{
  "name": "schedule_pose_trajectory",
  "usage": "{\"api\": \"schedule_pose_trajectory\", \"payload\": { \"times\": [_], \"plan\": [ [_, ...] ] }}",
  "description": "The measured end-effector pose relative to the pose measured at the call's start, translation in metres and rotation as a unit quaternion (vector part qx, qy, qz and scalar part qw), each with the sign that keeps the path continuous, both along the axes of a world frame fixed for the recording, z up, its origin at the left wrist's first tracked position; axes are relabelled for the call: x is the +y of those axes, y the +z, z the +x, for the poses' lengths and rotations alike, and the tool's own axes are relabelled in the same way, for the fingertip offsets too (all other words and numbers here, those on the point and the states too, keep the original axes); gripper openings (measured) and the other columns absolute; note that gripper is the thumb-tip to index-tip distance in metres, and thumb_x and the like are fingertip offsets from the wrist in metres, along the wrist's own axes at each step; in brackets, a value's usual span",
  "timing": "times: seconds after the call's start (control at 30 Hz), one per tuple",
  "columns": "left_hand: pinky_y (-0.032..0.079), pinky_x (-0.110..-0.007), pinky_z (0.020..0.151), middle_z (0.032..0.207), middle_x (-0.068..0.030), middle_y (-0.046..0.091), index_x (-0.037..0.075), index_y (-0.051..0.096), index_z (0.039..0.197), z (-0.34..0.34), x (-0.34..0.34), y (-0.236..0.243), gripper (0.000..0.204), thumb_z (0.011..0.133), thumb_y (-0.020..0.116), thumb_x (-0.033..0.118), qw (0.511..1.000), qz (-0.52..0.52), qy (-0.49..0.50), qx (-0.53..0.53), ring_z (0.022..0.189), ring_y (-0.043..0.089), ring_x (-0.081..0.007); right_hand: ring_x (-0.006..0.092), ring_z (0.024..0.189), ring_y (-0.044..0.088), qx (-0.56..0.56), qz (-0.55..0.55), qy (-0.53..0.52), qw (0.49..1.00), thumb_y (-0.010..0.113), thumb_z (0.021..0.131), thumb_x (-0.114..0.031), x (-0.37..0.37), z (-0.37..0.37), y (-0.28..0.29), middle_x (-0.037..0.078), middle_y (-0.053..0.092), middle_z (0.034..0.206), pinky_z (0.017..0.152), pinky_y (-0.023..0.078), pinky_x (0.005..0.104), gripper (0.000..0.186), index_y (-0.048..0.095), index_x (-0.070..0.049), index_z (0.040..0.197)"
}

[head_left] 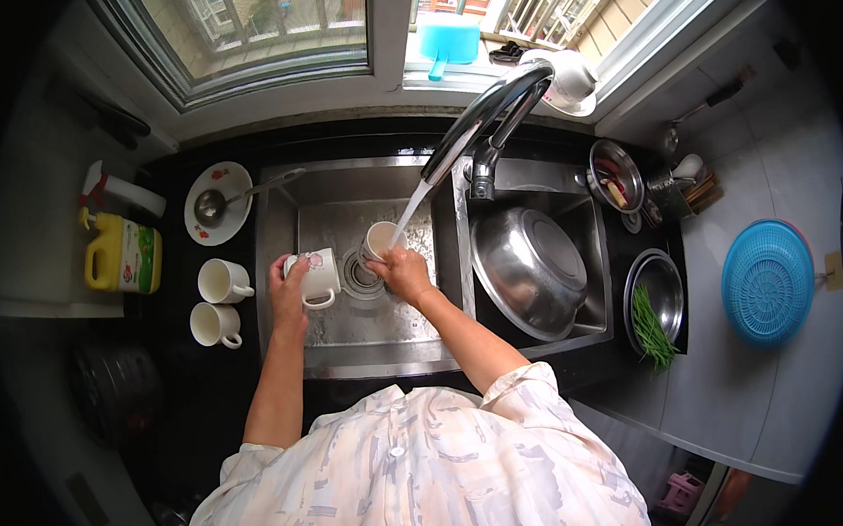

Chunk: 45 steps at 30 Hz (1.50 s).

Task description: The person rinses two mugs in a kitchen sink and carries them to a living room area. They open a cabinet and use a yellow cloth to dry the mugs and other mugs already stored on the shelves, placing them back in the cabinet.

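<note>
Over the left basin of the steel sink point(327, 361), my left hand point(287, 289) is closed on a white mug point(320, 274) with a pink flower print, tilted so its handle points toward me. My right hand point(405, 275) grips a second cup point(380, 237), pale and tilted, its mouth facing up toward the faucet point(472, 129). Water runs from the spout down to this cup's rim. Behind and between the two cups shows the round drain point(361, 273). My right fingers partly cover the second cup's side, so I cannot see whether it has a handle.
Two white mugs point(223, 281) and a plate point(204, 237) with a ladle point(211, 206) stand left of the sink. Further left are a yellow jug point(111, 253) and spray bottle. An overturned steel bowl point(535, 267) fills the right basin; green stalks point(648, 333) lie in another bowl.
</note>
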<state>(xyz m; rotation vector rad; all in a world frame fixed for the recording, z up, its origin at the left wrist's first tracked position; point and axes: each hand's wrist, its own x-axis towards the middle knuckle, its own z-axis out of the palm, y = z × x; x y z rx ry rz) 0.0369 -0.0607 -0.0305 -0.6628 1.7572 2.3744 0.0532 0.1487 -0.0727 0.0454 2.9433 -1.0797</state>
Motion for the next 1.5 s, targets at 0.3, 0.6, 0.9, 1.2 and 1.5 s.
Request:
{"api": "schedule_pose_trajectory", "payload": {
  "times": [0.3,0.6,0.9,1.2,1.5],
  "plan": [
    [0.046,-0.036,0.076,0.095,-0.0049,0.056,0.009,0.050,0.104,-0.004,0.011,-0.038,0.031,0.081,0.056,0.029,0.982,0.174,-0.053,-0.046,0.089,0.055,-0.0198,0.0282,0.065,0.056,0.092,0.183,0.029,0.978,0.067,0.068,-0.026,0.012,0.030,0.022,0.005,0.057,0.072,0.053,0.047,0.0361,0.018,0.059,-0.011,0.069],
    [0.042,-0.042,0.078,0.106,-0.0031,0.055,0.020,0.053,0.105,-0.017,0.051,-0.077,0.034,0.081,0.049,0.044,0.903,0.314,-0.117,-0.268,0.099,0.050,-0.0232,0.0259,0.067,0.056,0.073,0.246,0.061,0.965,0.068,0.067,-0.031,0.035,0.031,0.050,0.004,0.057,0.071,0.055,0.048,0.0348,0.021,0.060,-0.012,0.071],
    [0.040,-0.046,0.084,0.112,-0.0059,0.052,0.018,0.051,0.109,-0.018,0.087,-0.108,0.038,0.080,0.051,0.043,0.868,0.380,-0.112,-0.299,0.103,0.048,-0.0277,0.0250,0.071,0.058,-0.060,0.450,0.209,0.866,0.058,0.067,-0.014,0.031,0.014,0.114,0.004,0.059,0.070,0.056,0.045,0.0339,0.009,0.066,-0.011,0.072],
    [0.038,-0.050,0.090,0.115,-0.0061,0.051,0.019,0.052,0.111,-0.010,0.109,-0.088,0.040,0.080,0.050,0.043,0.828,0.454,-0.164,-0.286,0.107,0.047,-0.0281,0.0249,0.063,0.049,-0.141,0.689,0.289,0.650,0.055,0.070,-0.018,-0.001,0.008,0.144,0.009,0.058,0.070,0.041,0.033,0.0350,0.017,0.065,-0.005,0.076],
    [0.044,-0.050,0.085,0.114,-0.0088,0.052,0.016,0.052,0.111,-0.009,0.129,-0.085,0.041,0.081,0.049,0.043,0.781,0.517,-0.199,-0.288,0.103,0.050,-0.0294,0.0254,0.064,0.049,-0.111,0.747,0.258,0.602,0.053,0.072,-0.018,0.007,0.012,0.161,0.010,0.057,0.070,0.042,0.033,0.0343,0.018,0.064,-0.004,0.074]
  ]
}}
